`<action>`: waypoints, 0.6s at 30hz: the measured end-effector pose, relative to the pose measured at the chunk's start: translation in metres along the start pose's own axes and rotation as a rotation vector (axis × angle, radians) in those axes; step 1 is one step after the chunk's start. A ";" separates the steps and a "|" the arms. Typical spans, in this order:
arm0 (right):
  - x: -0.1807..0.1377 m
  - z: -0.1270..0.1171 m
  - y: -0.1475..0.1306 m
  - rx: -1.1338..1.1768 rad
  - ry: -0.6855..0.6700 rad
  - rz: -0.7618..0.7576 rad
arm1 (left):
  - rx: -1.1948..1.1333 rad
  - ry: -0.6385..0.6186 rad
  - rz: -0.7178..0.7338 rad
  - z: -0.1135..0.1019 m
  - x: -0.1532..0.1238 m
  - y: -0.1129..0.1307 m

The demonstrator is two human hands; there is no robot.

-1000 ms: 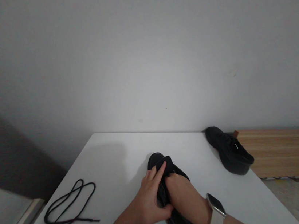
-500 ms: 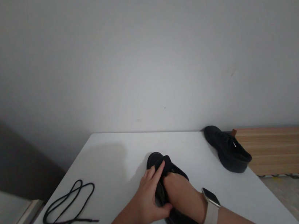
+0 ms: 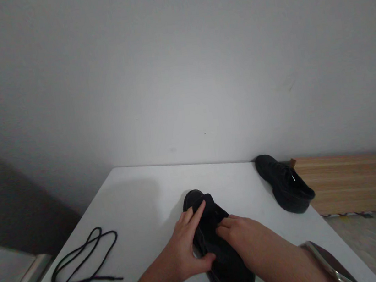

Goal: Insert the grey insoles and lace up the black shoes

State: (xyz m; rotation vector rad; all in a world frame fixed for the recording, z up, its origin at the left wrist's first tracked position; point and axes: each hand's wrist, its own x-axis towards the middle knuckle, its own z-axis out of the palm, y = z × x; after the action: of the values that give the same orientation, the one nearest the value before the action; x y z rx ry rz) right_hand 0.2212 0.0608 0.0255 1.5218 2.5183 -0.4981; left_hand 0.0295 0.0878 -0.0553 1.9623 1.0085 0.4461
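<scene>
A black shoe (image 3: 220, 257) lies on the white table (image 3: 142, 212), toe pointing away from me. My left hand (image 3: 184, 248) grips its left side, thumb at the collar and fingers stretched up along the tongue. My right hand (image 3: 241, 233) rests on top of the shoe with its fingertips pinched at the tongue area; what they hold is too dark to make out. A watch sits on my right wrist.
A loose black shoelace (image 3: 82, 261) lies coiled at the table's left. A second black shoe (image 3: 285, 183) stands at the far right corner. A wooden board (image 3: 359, 181) lies beyond the right edge. A grey wall rises behind.
My right hand has come out of the shoe's opening and now lies on top of it. My left hand keeps its hold on the shoe's side.
</scene>
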 end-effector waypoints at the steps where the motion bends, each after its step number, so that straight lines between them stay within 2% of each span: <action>1: -0.002 0.000 0.002 -0.048 -0.013 -0.029 | 0.005 -0.005 -0.006 0.000 0.000 0.000; 6: -0.004 0.009 0.004 -0.252 -0.074 -0.071 | 0.013 -0.006 -0.019 0.000 0.000 0.000; 11: 0.000 0.024 0.006 -0.328 -0.065 -0.089 | 0.013 -0.011 -0.016 0.001 0.001 0.001; 18: 0.011 0.031 0.009 -0.325 -0.016 -0.142 | 0.019 0.000 -0.018 0.001 0.001 -0.001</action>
State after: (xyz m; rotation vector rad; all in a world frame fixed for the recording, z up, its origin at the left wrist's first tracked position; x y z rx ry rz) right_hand 0.2222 0.0628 -0.0088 1.2226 2.5511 -0.1071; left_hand 0.0308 0.0884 -0.0569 1.9687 1.0324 0.4277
